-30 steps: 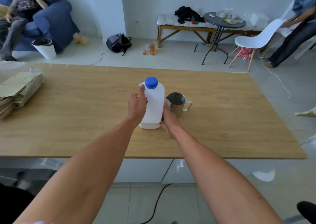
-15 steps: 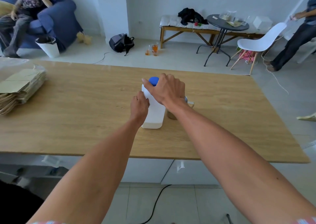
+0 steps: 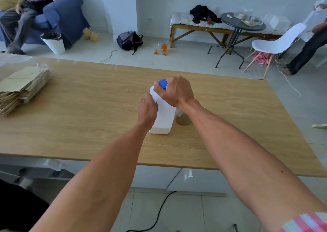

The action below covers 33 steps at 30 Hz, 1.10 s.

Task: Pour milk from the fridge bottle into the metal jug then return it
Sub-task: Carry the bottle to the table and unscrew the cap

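A white milk bottle (image 3: 163,118) stands upright in the middle of the wooden table (image 3: 88,107). My left hand (image 3: 147,108) grips the bottle's left side. Above it, my right hand (image 3: 174,91) is closed over the blue cap (image 3: 162,83) on top of the bottle. The metal jug (image 3: 183,119) stands just right of the bottle, mostly hidden behind my right wrist; only its lower body shows.
A stack of brown paper bags (image 3: 21,88) lies at the table's left edge. Beyond the table are a blue armchair with a seated person (image 3: 26,10), a white bin (image 3: 54,43), a backpack (image 3: 129,40), a round black table (image 3: 242,23), a white chair (image 3: 277,44) and a standing person (image 3: 313,42).
My right hand left the bottle's lower right side, rose and closed over the blue cap. The left hand stays on the bottle. The jug became hidden behind my right wrist.
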### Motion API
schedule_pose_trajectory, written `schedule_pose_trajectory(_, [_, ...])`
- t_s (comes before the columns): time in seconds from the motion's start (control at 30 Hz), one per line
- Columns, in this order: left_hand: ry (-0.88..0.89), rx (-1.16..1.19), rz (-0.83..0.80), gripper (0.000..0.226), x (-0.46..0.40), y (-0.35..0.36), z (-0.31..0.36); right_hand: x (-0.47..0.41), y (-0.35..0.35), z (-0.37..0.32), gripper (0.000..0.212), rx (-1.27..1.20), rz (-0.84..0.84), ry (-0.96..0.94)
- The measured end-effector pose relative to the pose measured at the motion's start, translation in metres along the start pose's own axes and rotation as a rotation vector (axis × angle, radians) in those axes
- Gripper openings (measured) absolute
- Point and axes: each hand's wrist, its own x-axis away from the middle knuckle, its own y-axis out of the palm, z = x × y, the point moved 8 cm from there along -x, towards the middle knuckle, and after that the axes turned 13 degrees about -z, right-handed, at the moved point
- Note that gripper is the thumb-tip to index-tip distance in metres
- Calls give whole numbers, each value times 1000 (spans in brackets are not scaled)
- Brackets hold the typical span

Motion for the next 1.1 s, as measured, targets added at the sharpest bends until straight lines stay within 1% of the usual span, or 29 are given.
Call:
schedule_pose_trajectory(0.2, [20,-36,5,32,2,1,6,-2,0,1,58,-25,-48,-53])
schedule_pose_trajectory(0.4, [6,-5,75,38,4,0,4,-3,0,0,52,24,-83,-132])
schedule_pose_trajectory(0.53, [4,7,97,39,5,1,3,1,-5,-2,32,38,-123,-245])
schedule_pose_trajectory(0.63, [-1,6,91,47,6,3,2,10,-10,-13,25,62,-157,-342])
schedule_pose_trajectory(0.7, [-6,-1,83,49,5,2,3,13,-12,-19,25,97,-154,-384])
schedule_pose_trajectory(0.77, [-16,-6,85,40,5,1,2,15,-13,-23,36,170,-160,-405])
schedule_pose_trajectory(0.83, [-28,-9,94,37,4,0,0,14,-16,-23,50,216,-151,-343])
schedule_pose_trajectory(0.93, [-28,-15,91,38,4,-1,-1,6,-26,-14,73,255,-96,-95])
schedule_pose_trajectory(0.97, [-24,-7,84,38,5,0,0,4,-27,-13,73,291,-103,-37])
schedule_pose_trajectory(1.0, [-22,-1,77,39,5,0,0,3,-26,-14,68,331,-125,-20])
schedule_pose_trajectory(1.03, [-24,-1,74,39,5,1,0,2,-24,-15,60,354,-156,-31])
schedule_pose_trajectory(1.1, [-36,-3,76,39,5,0,0,1,-21,-18,45,318,-227,-87])
